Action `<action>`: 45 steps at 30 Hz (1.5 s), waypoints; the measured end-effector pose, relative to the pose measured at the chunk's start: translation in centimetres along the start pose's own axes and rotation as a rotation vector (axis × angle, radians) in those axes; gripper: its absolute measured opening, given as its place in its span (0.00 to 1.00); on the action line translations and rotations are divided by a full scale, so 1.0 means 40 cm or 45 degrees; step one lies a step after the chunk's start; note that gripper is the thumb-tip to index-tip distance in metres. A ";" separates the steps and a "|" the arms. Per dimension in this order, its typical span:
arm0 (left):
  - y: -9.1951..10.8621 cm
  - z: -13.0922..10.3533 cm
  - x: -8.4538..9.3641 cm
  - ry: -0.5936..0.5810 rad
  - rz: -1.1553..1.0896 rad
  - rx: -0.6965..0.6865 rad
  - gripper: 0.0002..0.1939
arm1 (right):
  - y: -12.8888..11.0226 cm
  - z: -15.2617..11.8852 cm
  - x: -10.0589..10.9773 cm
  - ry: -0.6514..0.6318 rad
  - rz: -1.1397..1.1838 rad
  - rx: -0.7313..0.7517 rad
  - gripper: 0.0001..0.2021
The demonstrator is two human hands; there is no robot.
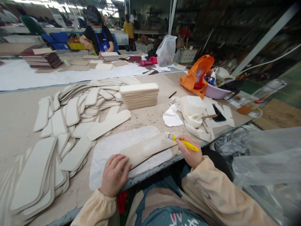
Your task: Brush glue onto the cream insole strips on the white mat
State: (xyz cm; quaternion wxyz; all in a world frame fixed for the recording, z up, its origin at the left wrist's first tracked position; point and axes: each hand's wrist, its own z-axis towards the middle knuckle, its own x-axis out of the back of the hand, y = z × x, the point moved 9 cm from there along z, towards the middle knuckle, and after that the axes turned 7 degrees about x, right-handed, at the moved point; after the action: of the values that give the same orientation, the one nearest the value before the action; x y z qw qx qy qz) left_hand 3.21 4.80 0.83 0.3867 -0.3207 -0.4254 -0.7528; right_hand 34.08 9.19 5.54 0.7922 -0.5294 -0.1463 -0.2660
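Pointing left, a yellow-handled paintbrush clasped by the right hand overlaps the long beige board far-right; the open left hand rests near-left.

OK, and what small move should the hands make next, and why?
I would probably draw the brush leftward along the panel: the right hand holds its tip at the panel's right end, and the left hand rests at the opposite end, seemingly steadying it.

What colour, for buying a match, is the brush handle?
The brush handle is yellow, clearest in the head view.
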 end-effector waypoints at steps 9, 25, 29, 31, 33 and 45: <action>0.050 0.153 -0.131 -0.491 0.216 0.423 0.20 | 0.100 -0.034 0.092 0.170 0.030 -0.103 0.10; 0.013 0.197 -0.204 -0.676 -0.046 0.632 0.23 | 0.145 -0.069 0.162 0.304 0.125 -0.140 0.11; -0.010 0.206 -0.215 -0.652 -0.237 0.656 0.22 | 0.155 -0.081 0.176 0.328 0.135 -0.160 0.13; -0.010 0.211 -0.210 -0.567 -0.404 0.691 0.19 | 0.157 -0.086 0.181 0.340 0.130 -0.178 0.13; -0.009 0.212 -0.200 -0.451 -0.623 0.786 0.17 | 0.158 -0.089 0.187 0.356 0.119 -0.194 0.14; -0.096 0.051 -0.032 -0.271 -1.162 1.242 0.17 | 0.129 -0.097 0.117 0.192 0.269 -0.214 0.12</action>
State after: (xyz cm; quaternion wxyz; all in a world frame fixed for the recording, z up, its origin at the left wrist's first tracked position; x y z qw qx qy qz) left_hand 0.89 8.31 -0.84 0.0862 0.0299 -0.8451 -0.5268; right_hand 40.66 5.92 2.48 0.7773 -0.5849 -0.0070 -0.2316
